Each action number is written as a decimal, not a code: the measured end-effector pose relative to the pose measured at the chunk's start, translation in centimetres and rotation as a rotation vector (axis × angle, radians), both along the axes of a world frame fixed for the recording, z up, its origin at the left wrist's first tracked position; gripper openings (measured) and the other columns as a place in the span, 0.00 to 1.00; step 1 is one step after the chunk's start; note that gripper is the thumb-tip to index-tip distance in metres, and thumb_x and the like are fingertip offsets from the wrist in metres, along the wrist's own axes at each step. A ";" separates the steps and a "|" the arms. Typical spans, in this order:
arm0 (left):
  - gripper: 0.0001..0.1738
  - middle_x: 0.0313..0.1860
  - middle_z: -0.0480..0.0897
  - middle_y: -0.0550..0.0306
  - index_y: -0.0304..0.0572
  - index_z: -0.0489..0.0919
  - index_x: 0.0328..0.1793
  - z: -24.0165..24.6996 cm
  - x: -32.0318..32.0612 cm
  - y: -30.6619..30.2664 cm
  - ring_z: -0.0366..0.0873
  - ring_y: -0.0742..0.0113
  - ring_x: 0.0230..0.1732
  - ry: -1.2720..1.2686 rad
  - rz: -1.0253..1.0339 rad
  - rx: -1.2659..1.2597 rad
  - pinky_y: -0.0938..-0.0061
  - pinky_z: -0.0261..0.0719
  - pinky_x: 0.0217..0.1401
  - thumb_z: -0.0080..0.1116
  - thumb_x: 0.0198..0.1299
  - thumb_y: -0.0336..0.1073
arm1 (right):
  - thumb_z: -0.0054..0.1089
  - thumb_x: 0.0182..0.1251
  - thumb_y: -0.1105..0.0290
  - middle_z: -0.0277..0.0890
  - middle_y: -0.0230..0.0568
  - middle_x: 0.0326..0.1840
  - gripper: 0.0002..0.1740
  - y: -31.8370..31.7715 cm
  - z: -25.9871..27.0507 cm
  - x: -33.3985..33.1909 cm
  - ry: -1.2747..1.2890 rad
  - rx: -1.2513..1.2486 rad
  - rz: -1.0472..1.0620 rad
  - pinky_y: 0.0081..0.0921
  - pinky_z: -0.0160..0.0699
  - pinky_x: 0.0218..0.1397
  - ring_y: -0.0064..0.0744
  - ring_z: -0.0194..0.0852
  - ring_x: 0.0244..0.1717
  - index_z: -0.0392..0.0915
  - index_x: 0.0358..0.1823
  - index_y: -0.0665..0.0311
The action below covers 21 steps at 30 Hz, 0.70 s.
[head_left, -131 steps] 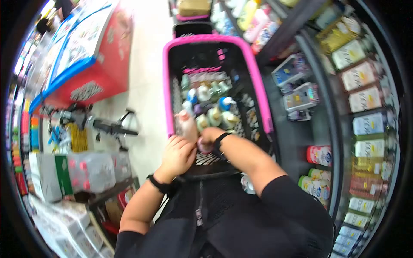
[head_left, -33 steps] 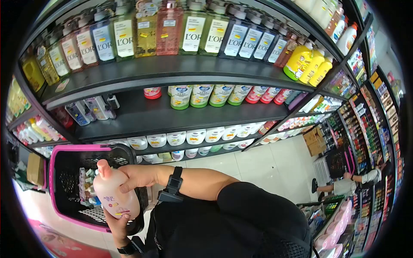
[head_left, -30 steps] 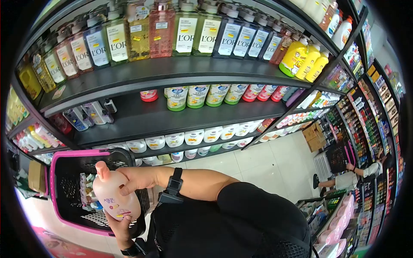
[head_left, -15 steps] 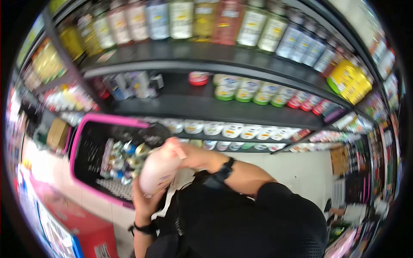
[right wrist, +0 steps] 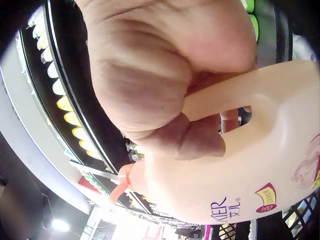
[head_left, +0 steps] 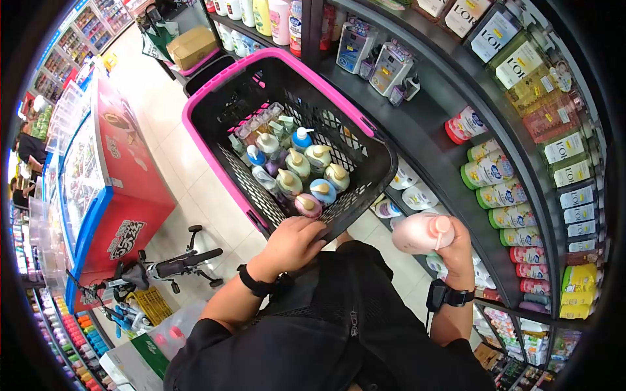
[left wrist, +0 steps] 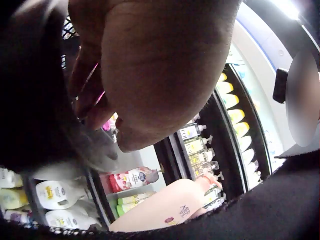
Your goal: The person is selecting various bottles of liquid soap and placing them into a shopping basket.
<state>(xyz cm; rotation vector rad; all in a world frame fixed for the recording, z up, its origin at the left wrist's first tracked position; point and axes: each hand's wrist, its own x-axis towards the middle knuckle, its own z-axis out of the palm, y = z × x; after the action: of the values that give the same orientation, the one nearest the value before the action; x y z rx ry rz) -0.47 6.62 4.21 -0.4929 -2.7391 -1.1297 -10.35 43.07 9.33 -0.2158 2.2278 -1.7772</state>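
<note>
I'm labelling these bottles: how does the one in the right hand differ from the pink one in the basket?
The held bottle has a coral top, the basket's pink bottle a cream one. The held bottle tilts well over in the right hand; the pink bottle stands upright. Both are pinkish.

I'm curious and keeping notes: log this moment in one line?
right hand: holds pink bottle by handle | left hand: grips near rim of basket | inside: pump bottles
</note>
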 end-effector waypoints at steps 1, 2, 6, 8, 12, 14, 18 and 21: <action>0.20 0.41 0.82 0.50 0.42 0.79 0.52 -0.2 0.3 -0.1 0.81 0.48 0.45 -0.022 -0.022 -0.018 0.58 0.78 0.50 0.67 0.54 0.37 | 0.78 0.44 0.78 0.81 0.32 0.47 0.27 0.0 0.0 0.2 -0.009 0.032 -0.042 0.28 0.81 0.53 0.25 0.80 0.48 0.77 0.49 0.63; 0.20 0.42 0.82 0.50 0.42 0.79 0.52 -0.5 0.5 0.0 0.81 0.49 0.45 -0.045 -0.044 -0.035 0.59 0.78 0.51 0.67 0.53 0.37 | 0.78 0.43 0.78 0.81 0.32 0.47 0.27 0.1 0.0 0.4 -0.018 0.064 -0.084 0.28 0.81 0.53 0.25 0.80 0.48 0.77 0.49 0.63; 0.21 0.44 0.82 0.52 0.43 0.79 0.54 -1.0 0.1 0.4 0.81 0.50 0.48 -0.076 -0.065 -0.080 0.60 0.78 0.53 0.67 0.55 0.39 | 0.74 0.41 0.81 0.81 0.32 0.47 0.28 0.7 -1.0 0.7 -0.087 0.136 -0.146 0.28 0.81 0.52 0.25 0.80 0.47 0.77 0.48 0.63; 0.22 0.44 0.83 0.52 0.43 0.78 0.55 -1.0 -0.2 0.5 0.81 0.50 0.49 -0.105 -0.062 -0.088 0.60 0.78 0.54 0.67 0.56 0.41 | 0.71 0.41 0.83 0.81 0.32 0.47 0.27 0.3 -1.3 1.0 -0.130 0.153 -0.171 0.28 0.80 0.53 0.25 0.80 0.47 0.77 0.48 0.64; 0.22 0.46 0.83 0.51 0.43 0.78 0.56 -1.2 0.1 0.5 0.81 0.50 0.51 -0.135 -0.048 -0.107 0.60 0.78 0.56 0.66 0.57 0.41 | 0.67 0.42 0.83 0.80 0.32 0.44 0.24 -0.6 -2.2 1.7 -0.134 0.181 -0.192 0.26 0.79 0.51 0.26 0.79 0.45 0.77 0.46 0.65; 0.18 0.39 0.82 0.53 0.43 0.78 0.51 -1.3 0.1 0.6 0.81 0.51 0.45 -0.049 -0.012 -0.084 0.60 0.79 0.51 0.64 0.60 0.44 | 0.68 0.45 0.81 0.80 0.33 0.41 0.20 -0.9 -3.1 1.8 -0.136 0.144 -0.207 0.25 0.78 0.47 0.24 0.78 0.41 0.76 0.43 0.66; 0.16 0.35 0.81 0.53 0.43 0.79 0.46 -1.2 0.0 0.6 0.81 0.51 0.41 0.004 0.022 -0.065 0.60 0.79 0.48 0.63 0.62 0.46 | 0.65 0.42 0.82 0.78 0.33 0.40 0.21 -0.8 -4.1 1.2 -0.158 0.236 -0.180 0.25 0.76 0.47 0.25 0.77 0.41 0.76 0.43 0.67; 0.16 0.35 0.81 0.53 0.43 0.78 0.47 -1.0 0.0 0.5 0.81 0.51 0.42 -0.032 0.015 -0.047 0.61 0.79 0.49 0.63 0.62 0.46 | 0.65 0.41 0.82 0.79 0.34 0.40 0.23 -1.1 -4.4 0.6 -0.153 0.234 -0.177 0.27 0.76 0.48 0.27 0.77 0.41 0.76 0.44 0.67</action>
<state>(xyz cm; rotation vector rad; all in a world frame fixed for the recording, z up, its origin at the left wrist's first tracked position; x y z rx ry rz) -0.47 7.10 3.17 -0.4638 -2.7975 -1.0812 -9.79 41.93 4.90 0.1656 2.3772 -1.5366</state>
